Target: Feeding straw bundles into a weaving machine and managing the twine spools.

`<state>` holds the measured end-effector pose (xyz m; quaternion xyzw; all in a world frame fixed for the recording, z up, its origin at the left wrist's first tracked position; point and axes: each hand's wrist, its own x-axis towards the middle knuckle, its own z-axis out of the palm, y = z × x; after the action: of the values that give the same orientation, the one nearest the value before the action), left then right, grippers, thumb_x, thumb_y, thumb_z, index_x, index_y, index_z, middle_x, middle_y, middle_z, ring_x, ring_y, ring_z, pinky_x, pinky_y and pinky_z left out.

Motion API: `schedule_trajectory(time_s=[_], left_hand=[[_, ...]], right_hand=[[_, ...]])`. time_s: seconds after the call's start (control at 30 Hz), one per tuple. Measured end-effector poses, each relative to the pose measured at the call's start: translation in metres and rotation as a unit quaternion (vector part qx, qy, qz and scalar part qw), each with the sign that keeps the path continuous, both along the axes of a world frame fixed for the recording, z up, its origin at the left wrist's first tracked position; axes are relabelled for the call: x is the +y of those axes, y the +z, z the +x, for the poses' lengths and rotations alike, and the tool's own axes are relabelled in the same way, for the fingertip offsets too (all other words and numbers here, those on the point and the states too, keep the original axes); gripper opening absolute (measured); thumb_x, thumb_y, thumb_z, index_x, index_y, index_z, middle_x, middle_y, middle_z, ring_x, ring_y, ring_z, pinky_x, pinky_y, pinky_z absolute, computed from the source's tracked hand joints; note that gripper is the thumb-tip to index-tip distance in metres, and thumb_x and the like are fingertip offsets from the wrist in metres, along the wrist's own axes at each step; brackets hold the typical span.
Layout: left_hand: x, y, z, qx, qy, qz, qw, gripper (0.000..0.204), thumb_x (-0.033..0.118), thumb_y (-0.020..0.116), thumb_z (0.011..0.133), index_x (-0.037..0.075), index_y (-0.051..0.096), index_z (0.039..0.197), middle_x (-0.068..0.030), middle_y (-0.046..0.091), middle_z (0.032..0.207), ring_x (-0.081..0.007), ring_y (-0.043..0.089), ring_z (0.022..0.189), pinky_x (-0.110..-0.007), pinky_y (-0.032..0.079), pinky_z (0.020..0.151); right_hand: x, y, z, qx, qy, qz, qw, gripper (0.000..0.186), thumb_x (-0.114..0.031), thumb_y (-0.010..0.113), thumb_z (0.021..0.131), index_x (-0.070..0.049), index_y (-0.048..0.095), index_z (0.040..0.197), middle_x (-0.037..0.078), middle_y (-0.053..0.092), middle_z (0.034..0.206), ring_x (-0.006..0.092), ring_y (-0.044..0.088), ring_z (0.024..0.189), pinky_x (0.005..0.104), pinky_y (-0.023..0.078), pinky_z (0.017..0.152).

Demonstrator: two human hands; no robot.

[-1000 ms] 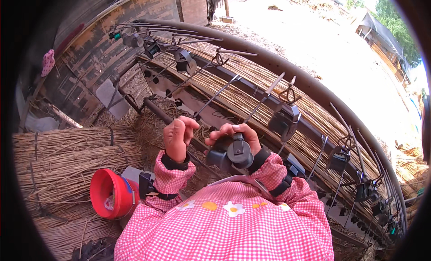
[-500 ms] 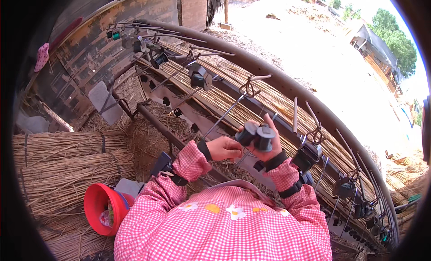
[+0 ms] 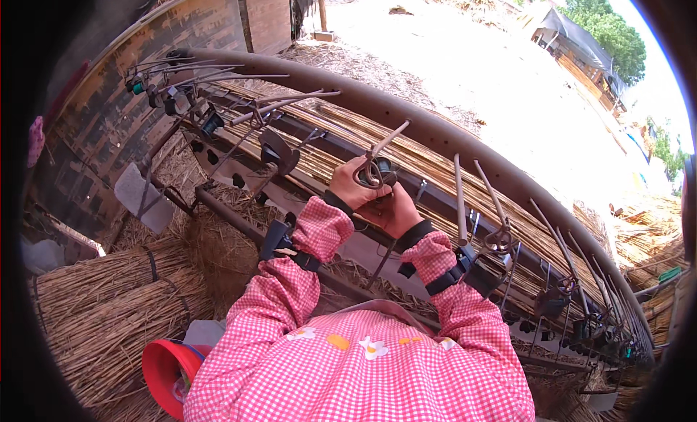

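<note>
While both hands meet at the middle of the frame, the left hand (image 3: 353,188) is clenched round the looped base of a metal lever hook (image 3: 377,161), thumb side up, prob. to steady it where the rod pivots. The right hand (image 3: 396,213) sits just under and touching the left, palm up, fingers curled toward a dark spool-like piece (image 3: 383,165) behind the loop; can't tell if it grips that piece or only props it, view too small there.

The hook: thin grey-brown rod, slanting up and right from the loop, end blunt and pale in sun, wire coil at the base. It's 1 of a row of similar rods (image 3: 465,204) mounted along the long curved loom bar (image 3: 435,132), w/ dark bobbins (image 3: 279,150) hanging off them to the left and more bunched at the far right. Rods lean over the straw mat (image 3: 341,142) stretched on the frame, so each sits above its own strand line, likely why they're spaced evenly.

Both forearms in pink gingham sleeves (image 3: 319,230) w/ black cuffs, reach up and fwd across the lower rail (image 3: 232,215). Tied reed bundles (image 3: 102,306) lie at the person's left, a red bucket (image 3: 163,367) near them at the lower edge. Sunlit yard w/ loose straw beyond.
</note>
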<state>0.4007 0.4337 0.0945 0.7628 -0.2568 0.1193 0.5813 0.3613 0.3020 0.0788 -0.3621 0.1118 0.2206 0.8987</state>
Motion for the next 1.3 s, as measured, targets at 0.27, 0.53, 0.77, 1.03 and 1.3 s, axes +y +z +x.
schedule_trajectory(time_s=[0.27,0.53,0.77,1.03,1.3], left_hand=[[0.03,-0.023,-0.07,-0.145,0.156,0.242,0.947,0.064,0.018,0.073,0.05,0.012,0.051,0.11,-0.0076,0.056,0.084,-0.0247,0.054,0.078,-0.032,0.045,0.07],[0.137,-0.074,-0.204,0.067,0.175,0.387,0.903,0.059,0.021,0.072,0.052,0.01,0.052,0.107,-0.0072,0.055,0.085,-0.0219,0.055,0.076,-0.032,0.046,0.069],[0.141,0.017,-0.2,-0.055,-0.222,-0.362,0.904,0.063,0.049,0.065,0.064,0.004,0.046,0.104,-0.0109,0.048,0.098,-0.0223,0.043,0.1,-0.037,0.034,0.088],[0.012,0.018,-0.155,-0.356,-0.095,0.357,0.859,0.034,0.03,0.055,0.074,0.006,0.055,0.097,-0.0068,0.054,0.09,-0.0211,0.05,0.092,-0.036,0.03,0.092],[0.035,0.025,-0.082,0.171,-0.15,0.39,0.892,0.019,0.012,0.045,0.081,0.001,0.056,0.092,-0.008,0.059,0.082,-0.0189,0.057,0.077,-0.032,0.043,0.074]], right_hand=[[-0.039,-0.013,0.02,-0.564,-0.08,-0.609,0.552,0.019,-0.017,0.05,0.075,0.0,0.056,0.069,0.018,0.056,0.073,0.0289,0.057,0.072,0.036,0.045,0.063],[-0.093,-0.057,0.125,-0.231,-0.071,-0.863,0.443,0.028,-0.028,0.054,0.068,-0.003,0.061,0.077,0.016,0.06,0.077,0.0294,0.056,0.081,0.039,0.042,0.076],[0.039,0.035,-0.08,-0.354,0.439,-0.114,0.818,0.06,-0.052,0.047,0.078,0.002,0.049,0.106,0.009,0.053,0.099,0.0159,0.05,0.094,0.0289,0.039,0.082],[0.073,0.099,-0.163,-0.404,0.491,0.143,0.759,0.03,-0.024,0.046,0.084,0.0,0.062,0.078,0.013,0.056,0.093,0.0198,0.049,0.091,0.0296,0.036,0.081],[-0.011,0.052,-0.076,-0.041,0.074,0.234,0.969,0.028,-0.025,0.042,0.082,0.0,0.052,0.09,0.015,0.057,0.089,0.0284,0.053,0.091,0.0411,0.042,0.081]])
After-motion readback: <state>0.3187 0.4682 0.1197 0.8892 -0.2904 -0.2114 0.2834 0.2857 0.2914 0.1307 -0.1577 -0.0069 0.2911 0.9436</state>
